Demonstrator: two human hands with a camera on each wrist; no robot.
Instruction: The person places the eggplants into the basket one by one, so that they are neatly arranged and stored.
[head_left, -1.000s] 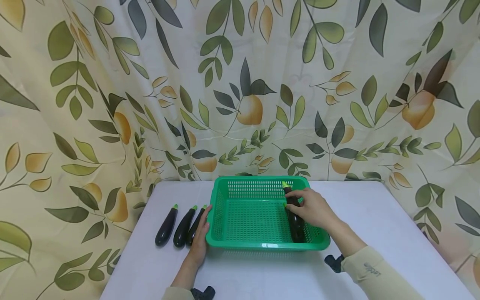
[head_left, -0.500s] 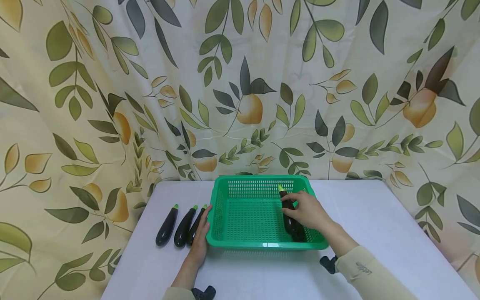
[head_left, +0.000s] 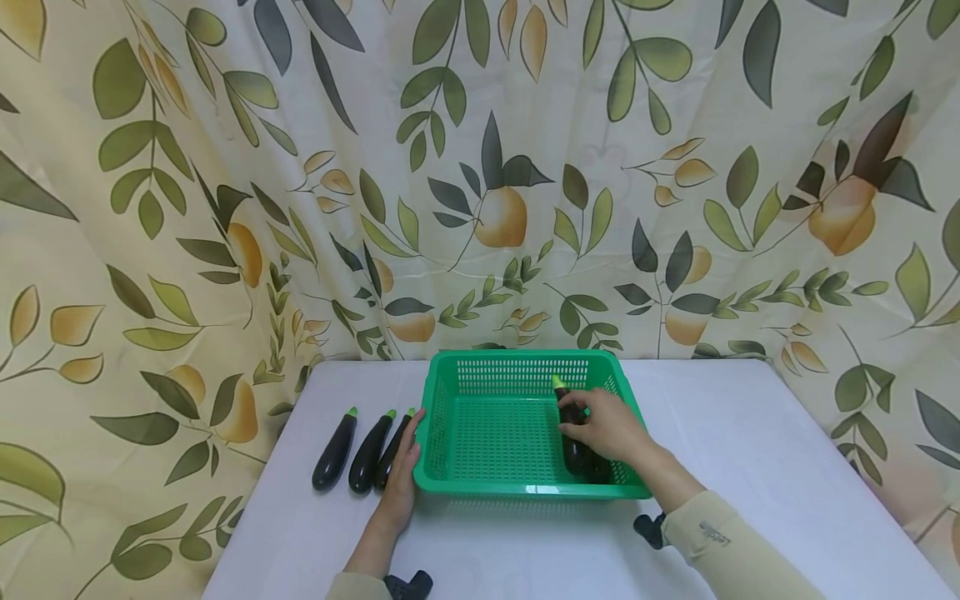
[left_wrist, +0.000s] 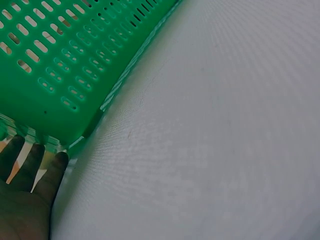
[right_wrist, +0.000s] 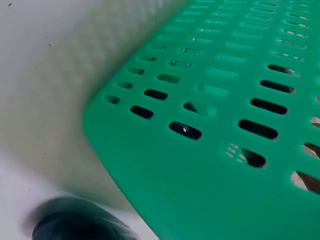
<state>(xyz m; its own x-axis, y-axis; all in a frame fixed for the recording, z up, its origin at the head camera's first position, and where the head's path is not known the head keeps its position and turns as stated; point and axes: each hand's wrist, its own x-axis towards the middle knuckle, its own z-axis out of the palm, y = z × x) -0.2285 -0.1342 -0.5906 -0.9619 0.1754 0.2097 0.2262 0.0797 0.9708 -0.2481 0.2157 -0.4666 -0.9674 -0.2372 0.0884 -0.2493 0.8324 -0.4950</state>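
Inside the green plastic basket [head_left: 528,492], the right hand [head_left: 613,425] pinches an eggplant [head_left: 573,457] near its upper part, thumb and fingers about its dark body. Its green stem points to the back of the basket. A second eggplant [head_left: 599,469] lies close along its right side, largely covered by the hand. The left hand [head_left: 401,479] rests its extended fingers against the basket's left side. In the left wrist view, its fingertips [left_wrist: 61,157] touch the rim. Only the basket's slotted wall [right_wrist: 150,165] shows in the right wrist view, with dark eggplant behind the slots; the hand is hidden there.
Left of the basket lie a left eggplant [head_left: 333,452], a middle eggplant [head_left: 369,457] and a third eggplant [head_left: 390,457], the last partly behind the left hand. A white-covered table [head_left: 517,550] bears everything. A leaf-and-fruit patterned curtain [head_left: 600,183] hangs behind.
The right hand has shifted left and slightly down, and the eggplant in it has moved left with it inside the basket. The left hand and the basket stay nearly in place.
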